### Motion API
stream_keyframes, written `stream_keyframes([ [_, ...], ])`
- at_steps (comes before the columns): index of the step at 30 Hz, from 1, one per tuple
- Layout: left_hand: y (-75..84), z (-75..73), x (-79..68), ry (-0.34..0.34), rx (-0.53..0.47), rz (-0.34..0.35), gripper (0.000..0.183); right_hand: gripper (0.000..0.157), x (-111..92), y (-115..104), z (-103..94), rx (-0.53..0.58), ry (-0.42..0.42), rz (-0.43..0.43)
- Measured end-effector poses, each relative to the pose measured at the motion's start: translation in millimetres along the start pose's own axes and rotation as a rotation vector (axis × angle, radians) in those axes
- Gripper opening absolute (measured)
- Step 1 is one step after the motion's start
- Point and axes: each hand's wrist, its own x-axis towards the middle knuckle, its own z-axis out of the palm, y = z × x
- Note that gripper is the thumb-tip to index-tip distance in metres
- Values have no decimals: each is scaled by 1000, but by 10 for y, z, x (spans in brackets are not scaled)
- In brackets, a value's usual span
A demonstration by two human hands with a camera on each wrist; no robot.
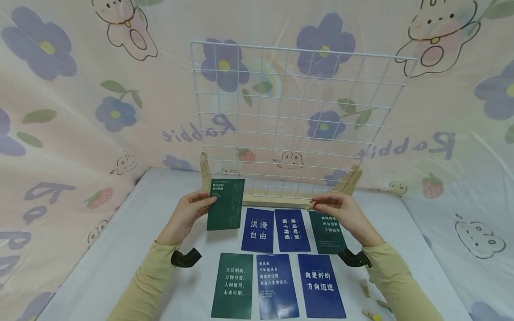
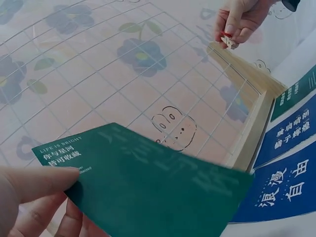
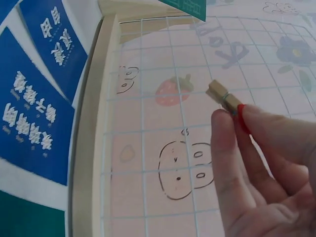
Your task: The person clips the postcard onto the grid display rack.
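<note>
Fingers (image 2: 44,210) of the left hand (image 1: 186,214) clamp a green card (image 1: 226,211) by its left edge; the right hand (image 1: 343,211) pinches a clip (image 3: 223,97).

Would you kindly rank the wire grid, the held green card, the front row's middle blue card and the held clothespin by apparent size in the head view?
1. Wire grid
2. Held green card and middle blue card: unsure, as their nearness to the camera differs
3. Held clothespin
</note>
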Motion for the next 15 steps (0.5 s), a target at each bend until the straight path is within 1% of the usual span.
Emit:
stream_keyframes([
  [2, 21, -2, 10, -27, -25, 12, 30, 36, 35, -30, 9, -19, -1, -3],
  [6, 98, -8, 31, -56, -55, 40, 25, 34, 135, -111, 43, -26, -3, -35],
  [10, 205, -6, 55, -44, -75, 57, 24, 34, 241, -197, 116, -10, -41, -67],
  [15, 337, 17, 91, -65, -82, 75, 28, 33, 334, -295, 206, -26, -60, -83],
])
